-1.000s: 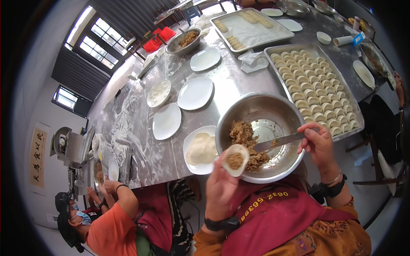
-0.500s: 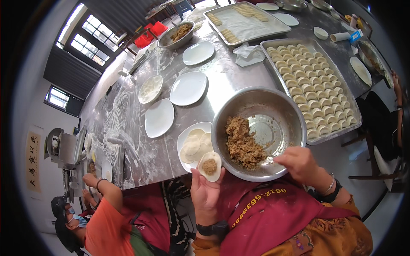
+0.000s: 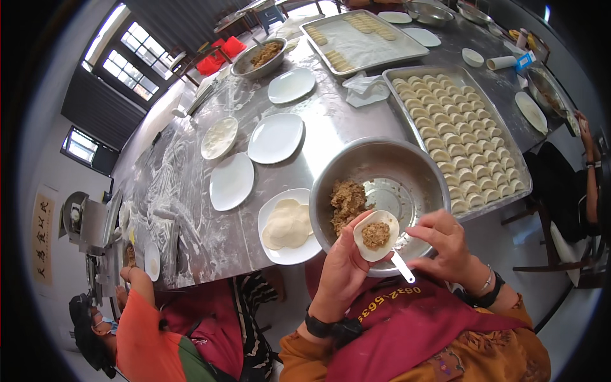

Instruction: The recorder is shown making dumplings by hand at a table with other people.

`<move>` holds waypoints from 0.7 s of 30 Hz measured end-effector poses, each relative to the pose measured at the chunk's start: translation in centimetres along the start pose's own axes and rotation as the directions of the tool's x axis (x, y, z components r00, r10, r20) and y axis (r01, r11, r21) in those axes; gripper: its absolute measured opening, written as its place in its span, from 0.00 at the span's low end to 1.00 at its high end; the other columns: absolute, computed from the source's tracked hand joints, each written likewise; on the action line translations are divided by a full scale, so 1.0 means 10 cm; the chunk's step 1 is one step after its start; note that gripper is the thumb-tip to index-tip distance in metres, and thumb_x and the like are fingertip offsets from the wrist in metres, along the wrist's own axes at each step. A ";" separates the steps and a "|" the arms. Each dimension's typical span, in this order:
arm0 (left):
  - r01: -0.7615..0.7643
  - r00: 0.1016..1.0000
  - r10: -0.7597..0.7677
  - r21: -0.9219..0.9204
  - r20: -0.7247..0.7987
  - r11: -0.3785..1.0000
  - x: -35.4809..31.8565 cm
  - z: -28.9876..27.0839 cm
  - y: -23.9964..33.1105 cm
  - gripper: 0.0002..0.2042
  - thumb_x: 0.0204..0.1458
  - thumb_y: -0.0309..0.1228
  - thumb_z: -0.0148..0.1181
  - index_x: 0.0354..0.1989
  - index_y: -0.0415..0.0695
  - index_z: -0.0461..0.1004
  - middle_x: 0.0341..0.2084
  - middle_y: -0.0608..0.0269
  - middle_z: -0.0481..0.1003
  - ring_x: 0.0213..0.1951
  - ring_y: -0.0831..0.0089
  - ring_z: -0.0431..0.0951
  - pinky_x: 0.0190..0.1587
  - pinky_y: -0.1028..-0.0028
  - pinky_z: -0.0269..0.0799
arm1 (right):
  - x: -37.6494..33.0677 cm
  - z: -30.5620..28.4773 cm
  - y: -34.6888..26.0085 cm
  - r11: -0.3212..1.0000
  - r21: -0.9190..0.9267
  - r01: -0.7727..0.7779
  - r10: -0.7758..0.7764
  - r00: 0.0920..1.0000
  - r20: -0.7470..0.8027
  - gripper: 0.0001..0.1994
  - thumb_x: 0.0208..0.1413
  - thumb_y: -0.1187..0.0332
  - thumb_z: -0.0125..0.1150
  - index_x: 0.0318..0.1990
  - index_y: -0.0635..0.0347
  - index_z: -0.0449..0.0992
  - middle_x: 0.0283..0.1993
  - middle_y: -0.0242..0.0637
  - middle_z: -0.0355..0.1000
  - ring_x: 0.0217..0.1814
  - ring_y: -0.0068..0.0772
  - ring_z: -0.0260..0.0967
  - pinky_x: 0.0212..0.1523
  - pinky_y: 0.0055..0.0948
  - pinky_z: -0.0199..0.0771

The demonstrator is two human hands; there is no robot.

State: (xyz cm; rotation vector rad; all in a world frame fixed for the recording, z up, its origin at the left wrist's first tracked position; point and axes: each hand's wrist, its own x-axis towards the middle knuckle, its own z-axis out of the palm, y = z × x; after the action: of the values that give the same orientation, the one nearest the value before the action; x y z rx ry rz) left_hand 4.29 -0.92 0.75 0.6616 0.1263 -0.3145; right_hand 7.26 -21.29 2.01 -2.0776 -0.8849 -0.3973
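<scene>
My left hand (image 3: 342, 274) holds a round dumpling wrapper (image 3: 368, 256) over the near side of a large steel bowl (image 3: 417, 165). A mound of minced filling (image 3: 377, 235) sits in the middle of the wrapper. My right hand (image 3: 442, 245) is just right of it, holding nothing, its fingers curved and apart. Between my hands, a spoon with a white handle (image 3: 402, 267) leans over the bowl's near rim; its other end is hidden by the wrapper. More brown filling (image 3: 347, 202) lies in the bowl's left part. Beside the bowl, a white plate (image 3: 286, 254) bears a stack of wrappers (image 3: 287, 224).
A metal tray (image 3: 527, 181) full of folded dumplings stands right of the bowl. White plates (image 3: 275, 139) and a flour dish (image 3: 219, 138) lie to the left. Farther back are another tray (image 3: 363, 41) and a filling bowl (image 3: 261, 60). A person in orange (image 3: 149, 325) works at my left.
My left hand has carried the filled wrapper rightward over the bowl's near edge. My right hand has let go of the spoon, and its fingers have spread.
</scene>
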 end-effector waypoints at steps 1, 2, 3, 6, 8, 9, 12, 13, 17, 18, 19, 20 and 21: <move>0.035 0.999 -0.035 -0.011 0.017 0.999 0.00 0.00 -0.03 0.31 0.56 0.51 0.41 0.59 0.37 0.51 0.55 0.50 0.61 0.54 0.59 0.66 0.49 0.60 0.71 | 0.02 -0.02 -0.03 0.992 -0.112 0.057 -0.057 0.998 0.003 0.19 0.36 0.63 0.66 0.41 0.52 0.73 0.42 0.37 0.68 0.45 0.38 0.64 0.48 0.38 0.61; 0.071 0.997 -0.070 -0.020 0.039 0.997 0.01 0.00 -0.05 0.32 0.56 0.52 0.41 0.59 0.37 0.51 0.55 0.50 0.60 0.54 0.60 0.66 0.49 0.60 0.71 | 0.03 0.01 -0.04 0.992 -0.118 0.050 -0.050 0.999 0.000 0.19 0.36 0.63 0.66 0.41 0.52 0.73 0.42 0.37 0.68 0.45 0.38 0.64 0.48 0.38 0.61; 0.102 0.993 -0.099 -0.048 0.063 0.994 0.03 -0.01 -0.08 0.33 0.55 0.53 0.40 0.60 0.37 0.50 0.55 0.51 0.60 0.53 0.60 0.67 0.48 0.61 0.71 | 0.04 0.08 -0.03 0.968 -0.180 0.174 -0.182 0.983 -0.027 0.17 0.38 0.64 0.64 0.40 0.51 0.73 0.46 0.38 0.67 0.48 0.39 0.63 0.52 0.39 0.59; 0.136 0.988 -0.129 -0.091 0.081 0.986 0.04 0.02 -0.14 0.33 0.55 0.52 0.40 0.60 0.38 0.50 0.55 0.52 0.60 0.53 0.60 0.67 0.46 0.61 0.72 | -0.05 0.22 0.05 0.926 -0.199 0.320 -0.335 0.941 -0.043 0.11 0.41 0.67 0.61 0.36 0.50 0.72 0.53 0.38 0.65 0.57 0.40 0.60 0.60 0.43 0.52; 0.142 0.988 -0.132 -0.130 0.086 0.981 0.03 0.08 -0.14 0.30 0.57 0.50 0.40 0.60 0.39 0.51 0.54 0.53 0.61 0.52 0.61 0.68 0.45 0.61 0.74 | -0.04 0.25 0.07 0.879 -0.220 0.423 -0.438 0.899 -0.024 0.08 0.42 0.66 0.61 0.32 0.50 0.71 0.53 0.38 0.65 0.57 0.40 0.60 0.59 0.43 0.53; 0.145 0.987 -0.132 -0.170 0.089 0.975 0.02 0.10 -0.15 0.27 0.58 0.47 0.40 0.59 0.40 0.53 0.53 0.53 0.62 0.50 0.62 0.69 0.43 0.61 0.75 | -0.04 0.28 0.08 0.900 -0.204 0.385 -0.404 0.913 -0.058 0.07 0.41 0.67 0.61 0.28 0.50 0.70 0.53 0.38 0.66 0.57 0.40 0.59 0.59 0.44 0.53; 0.143 0.983 -0.117 -0.190 0.141 0.971 0.03 0.02 -0.18 0.26 0.59 0.45 0.39 0.59 0.40 0.52 0.53 0.52 0.62 0.50 0.61 0.69 0.43 0.61 0.75 | -0.01 0.23 0.07 0.926 -0.143 0.349 -0.362 0.929 -0.075 0.07 0.39 0.69 0.62 0.26 0.52 0.70 0.52 0.38 0.66 0.57 0.42 0.59 0.57 0.45 0.56; 0.145 0.982 -0.120 -0.182 0.145 0.973 0.02 -0.01 -0.21 0.26 0.59 0.45 0.39 0.59 0.40 0.52 0.53 0.52 0.62 0.50 0.61 0.69 0.43 0.61 0.75 | -0.01 0.22 0.05 0.926 -0.147 0.348 -0.362 0.928 -0.083 0.07 0.39 0.69 0.62 0.26 0.52 0.70 0.52 0.38 0.66 0.57 0.42 0.59 0.57 0.45 0.56; 0.144 0.988 -0.123 -0.273 0.094 0.951 0.01 -0.03 -0.23 0.24 0.60 0.42 0.38 0.59 0.39 0.52 0.52 0.51 0.63 0.50 0.61 0.69 0.44 0.61 0.75 | 0.00 0.21 0.07 0.983 0.007 0.182 -0.180 0.976 -0.125 0.08 0.36 0.73 0.63 0.27 0.54 0.72 0.50 0.39 0.65 0.56 0.44 0.59 0.54 0.45 0.58; 0.134 0.991 -0.126 -0.285 0.046 0.949 0.00 -0.01 -0.23 0.23 0.60 0.41 0.37 0.59 0.39 0.52 0.52 0.51 0.63 0.50 0.62 0.69 0.44 0.61 0.75 | -0.03 0.21 0.08 0.981 -0.009 0.194 -0.194 0.976 -0.099 0.09 0.35 0.74 0.63 0.28 0.54 0.72 0.50 0.40 0.65 0.56 0.44 0.59 0.54 0.45 0.59; 0.139 0.990 -0.131 -0.283 0.045 0.949 -0.01 0.00 -0.23 0.23 0.60 0.41 0.37 0.59 0.39 0.52 0.52 0.51 0.63 0.50 0.62 0.69 0.44 0.61 0.75 | -0.05 0.23 0.09 0.982 -0.009 0.189 -0.189 0.977 -0.102 0.09 0.35 0.74 0.63 0.28 0.54 0.72 0.50 0.40 0.65 0.56 0.44 0.59 0.54 0.45 0.59; 0.123 0.992 -0.113 -0.260 0.052 0.958 0.00 0.03 -0.22 0.23 0.60 0.41 0.37 0.59 0.39 0.52 0.52 0.51 0.63 0.50 0.62 0.69 0.44 0.61 0.75 | -0.06 0.24 0.10 0.977 -0.044 0.209 -0.213 0.971 -0.112 0.09 0.36 0.72 0.64 0.28 0.54 0.72 0.50 0.39 0.65 0.56 0.44 0.59 0.54 0.44 0.59; 0.106 0.994 -0.094 -0.237 0.059 0.966 0.00 0.05 -0.21 0.22 0.60 0.40 0.37 0.59 0.39 0.52 0.52 0.51 0.63 0.50 0.62 0.69 0.44 0.62 0.75 | -0.07 0.26 0.12 0.970 -0.078 0.230 -0.238 0.964 -0.121 0.08 0.37 0.71 0.64 0.28 0.54 0.73 0.50 0.39 0.65 0.55 0.43 0.60 0.54 0.44 0.59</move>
State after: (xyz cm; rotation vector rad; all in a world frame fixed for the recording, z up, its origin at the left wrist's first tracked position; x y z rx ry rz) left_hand 3.64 -2.84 -0.12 0.4077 0.1498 -0.4048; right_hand 7.48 -20.08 -0.62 -1.9836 -1.0543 -0.6872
